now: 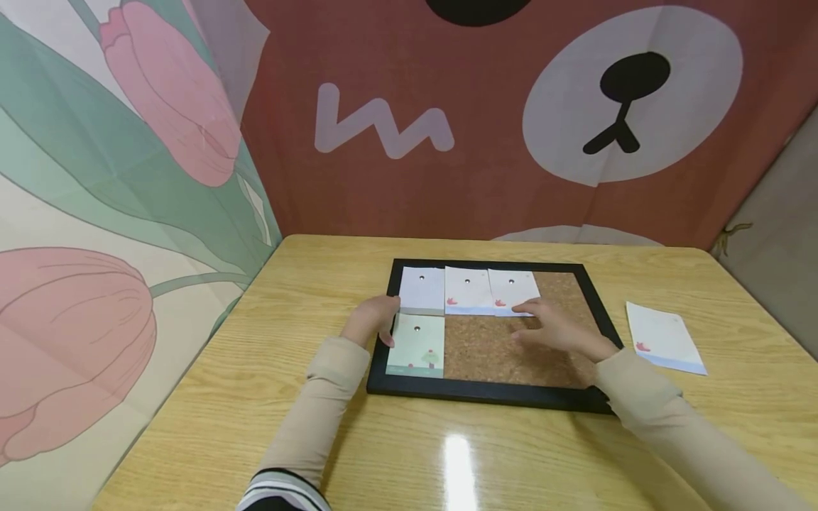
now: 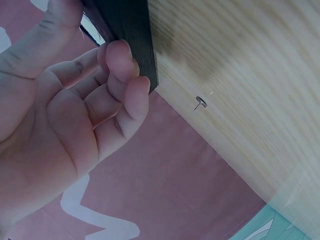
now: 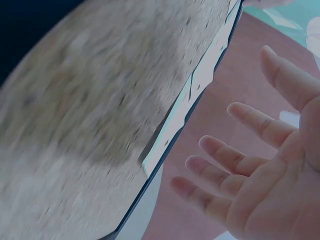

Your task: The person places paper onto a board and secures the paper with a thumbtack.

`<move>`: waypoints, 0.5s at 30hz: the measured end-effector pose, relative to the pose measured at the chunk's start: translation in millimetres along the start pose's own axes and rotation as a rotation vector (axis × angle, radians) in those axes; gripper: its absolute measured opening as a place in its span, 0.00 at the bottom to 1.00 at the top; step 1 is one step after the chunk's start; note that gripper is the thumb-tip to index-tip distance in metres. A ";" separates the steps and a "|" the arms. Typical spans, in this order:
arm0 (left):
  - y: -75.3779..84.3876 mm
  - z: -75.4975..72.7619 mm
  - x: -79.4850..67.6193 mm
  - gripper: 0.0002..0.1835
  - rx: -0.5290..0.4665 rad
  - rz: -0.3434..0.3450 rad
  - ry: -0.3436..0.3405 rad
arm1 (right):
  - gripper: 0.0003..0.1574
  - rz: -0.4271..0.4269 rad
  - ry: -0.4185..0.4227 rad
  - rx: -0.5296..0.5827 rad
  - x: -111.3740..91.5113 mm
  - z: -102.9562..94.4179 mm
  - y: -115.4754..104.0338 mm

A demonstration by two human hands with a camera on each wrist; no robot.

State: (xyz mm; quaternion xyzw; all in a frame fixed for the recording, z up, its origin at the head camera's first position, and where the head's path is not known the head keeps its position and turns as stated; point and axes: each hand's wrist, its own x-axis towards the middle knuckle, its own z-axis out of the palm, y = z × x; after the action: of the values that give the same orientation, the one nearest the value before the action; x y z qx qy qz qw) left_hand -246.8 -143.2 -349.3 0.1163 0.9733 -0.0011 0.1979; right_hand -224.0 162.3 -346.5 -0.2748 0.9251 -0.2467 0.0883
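A black-framed cork board [image 1: 479,351] lies flat on the wooden table. My left hand [image 1: 373,317] holds its left edge; in the left wrist view, curled fingers [image 2: 131,95] rest against the black frame [image 2: 132,37]. Along the top row are a pale lilac note sheet [image 1: 422,297] and two white note sheets [image 1: 465,289] [image 1: 516,278], each with a silver thumbtack near its top. Below the lilac one is a tacked green note sheet [image 1: 412,348]. My right hand [image 1: 559,330] hovers over the board's right half, fingers spread and holding nothing, near the third sheet.
Right of the board, a loose white note sheet [image 1: 667,339] lies on the table [image 1: 524,454]. A single thumbtack [image 2: 201,102] sits on the table in the left wrist view. Behind stands a printed cloth [image 1: 486,184] with a bear face; tulip-patterned cloth [image 1: 115,191] hangs at left.
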 end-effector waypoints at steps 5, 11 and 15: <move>-0.9 0.2 -0.1 0.42 -0.012 0.002 0.005 | 0.36 0.031 0.004 -0.002 -10.6 -9.9 6.7; -2.1 0.2 -1.0 0.42 -0.014 0.009 0.005 | 0.36 0.020 0.054 -0.018 -23.9 -19.4 17.2; -1.7 0.0 -1.3 0.42 -0.021 0.013 0.003 | 0.35 0.009 0.078 -0.031 -31.6 -23.2 28.7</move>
State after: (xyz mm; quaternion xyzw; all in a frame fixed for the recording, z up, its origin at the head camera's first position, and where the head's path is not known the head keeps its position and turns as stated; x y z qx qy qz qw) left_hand -246.1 -145.1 -348.9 0.1204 0.9728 0.0106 0.1974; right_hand -218.0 210.1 -340.1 -0.2620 0.9329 -0.2423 0.0489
